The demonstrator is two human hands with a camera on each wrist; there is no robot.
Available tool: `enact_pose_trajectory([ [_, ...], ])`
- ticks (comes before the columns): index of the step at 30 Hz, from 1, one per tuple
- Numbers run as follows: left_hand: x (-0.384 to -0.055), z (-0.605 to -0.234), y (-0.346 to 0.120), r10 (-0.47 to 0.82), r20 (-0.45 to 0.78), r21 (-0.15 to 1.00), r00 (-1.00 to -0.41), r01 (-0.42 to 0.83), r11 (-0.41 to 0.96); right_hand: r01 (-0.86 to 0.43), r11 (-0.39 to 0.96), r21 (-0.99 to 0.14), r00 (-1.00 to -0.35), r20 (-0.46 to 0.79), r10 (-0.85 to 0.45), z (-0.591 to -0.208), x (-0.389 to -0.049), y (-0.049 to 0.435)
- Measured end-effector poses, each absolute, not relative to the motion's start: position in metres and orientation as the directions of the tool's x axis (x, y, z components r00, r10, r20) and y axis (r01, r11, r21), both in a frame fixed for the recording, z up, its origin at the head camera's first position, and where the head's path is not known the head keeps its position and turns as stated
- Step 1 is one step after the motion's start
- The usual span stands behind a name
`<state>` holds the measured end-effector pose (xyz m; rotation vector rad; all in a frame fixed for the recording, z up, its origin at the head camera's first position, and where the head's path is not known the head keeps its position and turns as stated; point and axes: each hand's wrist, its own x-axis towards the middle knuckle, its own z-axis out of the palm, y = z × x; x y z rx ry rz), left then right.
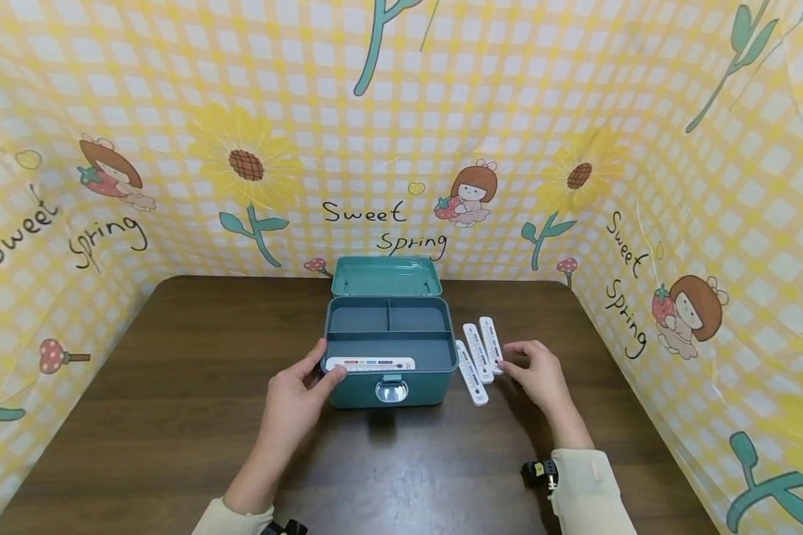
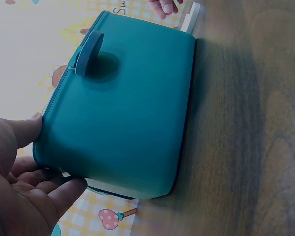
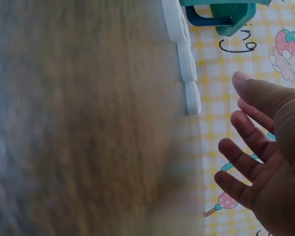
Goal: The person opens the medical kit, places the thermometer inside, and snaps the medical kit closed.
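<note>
A teal storage box [image 1: 356,390] stands on the table with its lid [image 1: 388,276] raised at the back. One white flat strip [image 1: 401,363] with small coloured print lies along the front wall of its front compartment. My left hand [image 1: 297,397] grips the box's left front corner, thumb at the front rim and fingers at the side, as the left wrist view also shows. Right of the box, three similar white strips [image 1: 478,352] lie side by side on the table. My right hand [image 1: 540,375] is beside the rightmost strip; in the right wrist view its fingers are spread, apart from the strips.
Dividers [image 1: 358,336] split the box top into two small rear compartments and a long front one. A clear round latch [image 1: 391,389] hangs on its front. The dark wooden table [image 1: 194,371] is bordered by a yellow checked cloth [image 1: 401,111] at the back and sides.
</note>
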<state>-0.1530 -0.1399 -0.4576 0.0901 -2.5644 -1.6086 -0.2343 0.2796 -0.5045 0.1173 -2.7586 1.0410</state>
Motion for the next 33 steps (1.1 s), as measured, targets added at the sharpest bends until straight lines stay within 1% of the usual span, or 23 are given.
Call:
enact_pose_trajectory([
  [4,-0.154,-0.459,-0.140,-0.115,0.077,0.893,-0.990,0.017,0.449,-0.141,0.766,-0.627,-0.979,0.204,-0.014,-0.507,-0.236,0.280],
  [15,-0.154,-0.459,-0.140,-0.117,0.061,0.898,-0.991,0.003,0.440,-0.109,0.814,-0.571,-0.986,0.164,-0.016,-0.514,-0.238,0.278],
  [22,-0.154,-0.461,-0.141,-0.119,0.052,0.898,-0.991,-0.006,0.441,-0.095,0.852,-0.516,-0.987,0.160,-0.013,-0.518,-0.237,0.275],
  [33,-0.154,-0.461,-0.141,-0.119,0.043,0.900,-0.992,-0.013,0.436,-0.024,0.880,-0.474,-0.988,0.143,0.050,-0.519,-0.237,0.275],
])
